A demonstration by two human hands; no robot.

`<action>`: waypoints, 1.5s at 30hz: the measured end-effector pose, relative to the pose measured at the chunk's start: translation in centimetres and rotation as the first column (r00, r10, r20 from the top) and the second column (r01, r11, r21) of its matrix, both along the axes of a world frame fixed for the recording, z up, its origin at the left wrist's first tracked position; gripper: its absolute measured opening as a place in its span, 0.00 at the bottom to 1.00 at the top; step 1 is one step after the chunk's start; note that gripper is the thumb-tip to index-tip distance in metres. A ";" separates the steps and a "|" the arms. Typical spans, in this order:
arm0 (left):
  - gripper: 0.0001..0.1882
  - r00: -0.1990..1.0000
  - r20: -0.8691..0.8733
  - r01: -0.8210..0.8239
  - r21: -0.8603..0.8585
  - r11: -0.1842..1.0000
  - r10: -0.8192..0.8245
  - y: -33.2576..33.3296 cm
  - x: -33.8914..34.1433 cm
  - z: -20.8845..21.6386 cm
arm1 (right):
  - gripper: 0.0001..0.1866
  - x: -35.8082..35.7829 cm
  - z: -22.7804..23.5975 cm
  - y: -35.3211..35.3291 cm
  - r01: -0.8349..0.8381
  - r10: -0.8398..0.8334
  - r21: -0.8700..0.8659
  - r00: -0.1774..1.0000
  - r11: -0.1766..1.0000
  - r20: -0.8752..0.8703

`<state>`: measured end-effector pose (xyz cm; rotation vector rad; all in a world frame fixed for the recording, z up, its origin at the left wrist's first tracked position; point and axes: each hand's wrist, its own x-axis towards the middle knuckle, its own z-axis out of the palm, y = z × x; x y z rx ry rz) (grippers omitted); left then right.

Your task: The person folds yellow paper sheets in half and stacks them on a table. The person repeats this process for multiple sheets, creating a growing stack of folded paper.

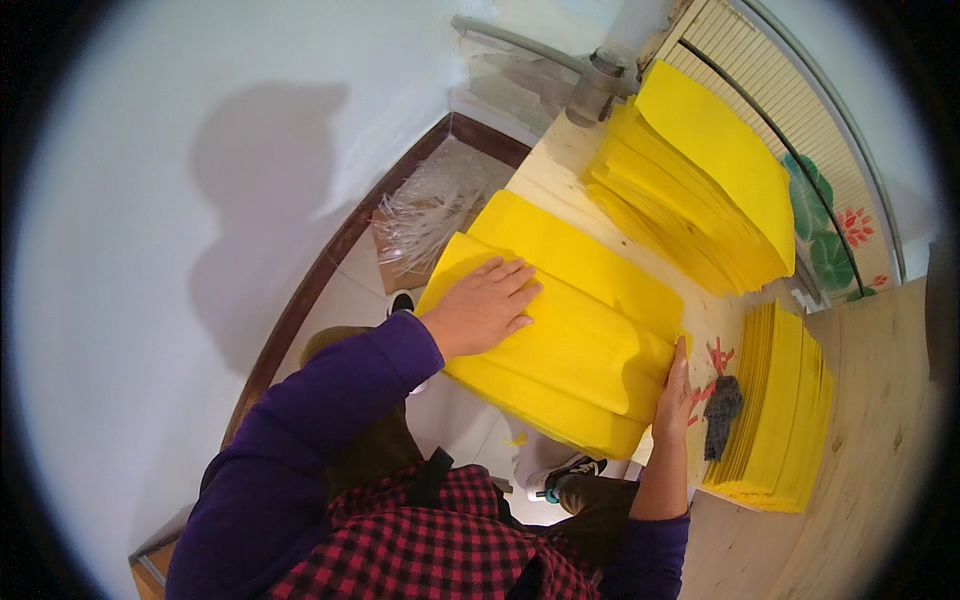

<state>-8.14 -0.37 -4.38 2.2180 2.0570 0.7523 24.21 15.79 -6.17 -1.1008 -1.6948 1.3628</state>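
Note:
Yellow sheets of soft, felt-like material (560, 330) lie in front of me in overlapping layers, with broad folds across them. They reach over the near edge of a light wooden table (540, 170). My left hand (482, 308) rests flat on the upper left of the sheets, fingers stretched out. At their right edge, my right hand (673, 395) stands side-on with straight fingers touching the edge. Part of its palm and thumb side is hard to make out.
A tall yellow stack (690, 190) stands at the back, another (780, 410) at right. Between lie a dark grey cloth piece (722, 415) and red strips (718, 355). A glass jar (597, 88) is at the far corner. Clear plastic strips (430, 215) fill a box on the floor.

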 end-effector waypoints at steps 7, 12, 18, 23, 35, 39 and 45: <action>0.23 1.000 0.014 0.000 0.033 0.999 0.000 -0.1 -0.2 -0.4 | 0.35 -0.4 1.6 -0.5 0.047 -0.059 0.085 0.988 0.995 0.143; 0.22 0.999 0.038 0.009 0.020 1.000 -0.009 0.0 -0.2 -0.4 | 0.34 -3.6 5.0 -2.0 -0.217 -0.011 0.464 0.898 0.859 0.440; 0.22 0.999 0.028 0.016 -0.001 1.000 -0.016 0.1 -0.4 -0.3 | 0.37 -13.8 3.8 -7.5 -0.506 0.093 0.494 0.759 0.707 0.644; 0.23 0.999 0.024 0.027 -0.024 0.999 -0.026 0.1 -0.5 -0.5 | 0.42 -16.8 2.2 -8.3 -0.549 0.026 0.377 0.591 0.746 0.806; 0.23 0.999 0.039 0.025 -0.071 0.997 -0.023 0.2 -0.4 -0.7 | 0.44 -6.9 1.3 -4.1 -0.312 -0.233 0.379 0.417 0.871 0.878; 0.24 1.000 0.016 0.009 -0.128 0.992 -0.007 0.5 -0.2 0.7 | 0.44 -7.3 1.3 -4.3 -0.286 -0.253 0.391 0.418 0.875 0.873; 0.28 0.995 -0.095 -0.038 -0.067 0.997 0.032 4.2 8.0 1.5 | 0.43 -7.1 1.1 -4.3 -0.309 -0.256 0.400 0.416 0.863 0.873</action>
